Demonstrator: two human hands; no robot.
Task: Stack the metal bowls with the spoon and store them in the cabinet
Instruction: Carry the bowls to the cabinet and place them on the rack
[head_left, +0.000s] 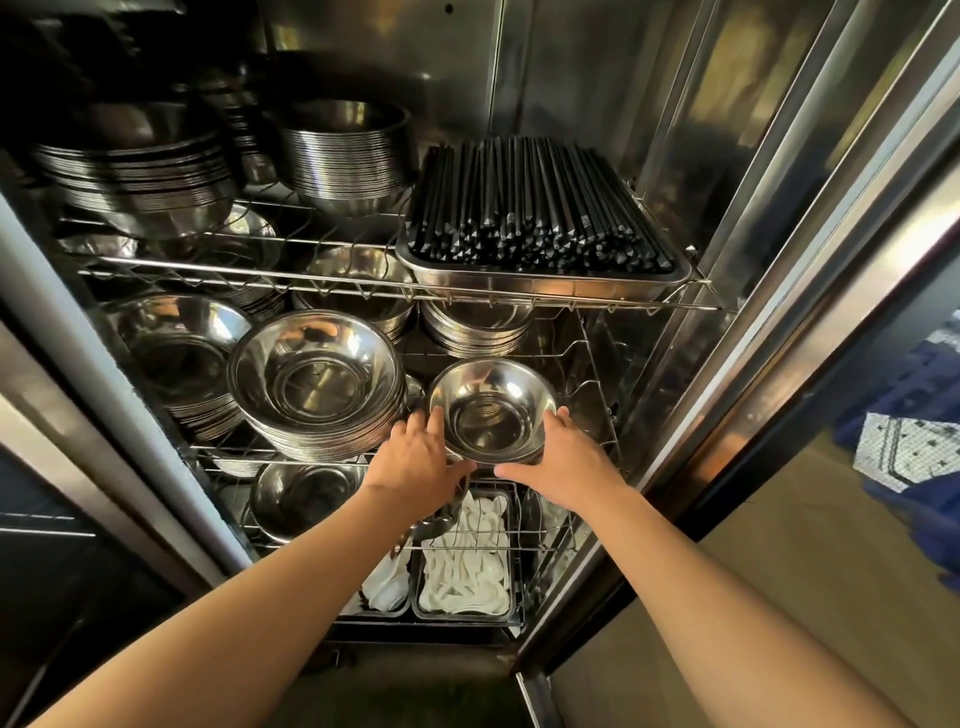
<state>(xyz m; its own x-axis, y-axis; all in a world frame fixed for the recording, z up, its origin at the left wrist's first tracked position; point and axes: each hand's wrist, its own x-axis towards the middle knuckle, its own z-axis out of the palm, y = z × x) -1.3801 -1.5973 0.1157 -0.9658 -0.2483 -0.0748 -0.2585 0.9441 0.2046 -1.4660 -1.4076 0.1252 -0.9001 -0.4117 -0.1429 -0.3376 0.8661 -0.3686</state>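
A small stack of shiny metal bowls (491, 410) sits at the front right of the middle wire shelf (597, 384) in the open steel cabinet. My left hand (423, 460) grips the stack's left rim and my right hand (563, 460) grips its right rim. The top bowl is empty inside; no spoon shows in it. A dark utensil handle (441, 519) hangs just below my left hand, and whether the hand holds it I cannot tell.
A taller bowl stack (317, 379) stands directly left of the held one. More bowl stacks fill the top shelf, beside a tray of black chopsticks (540, 213). Trays of white spoons (465, 566) lie on the bottom shelf. The cabinet door frame (779, 291) rises on the right.
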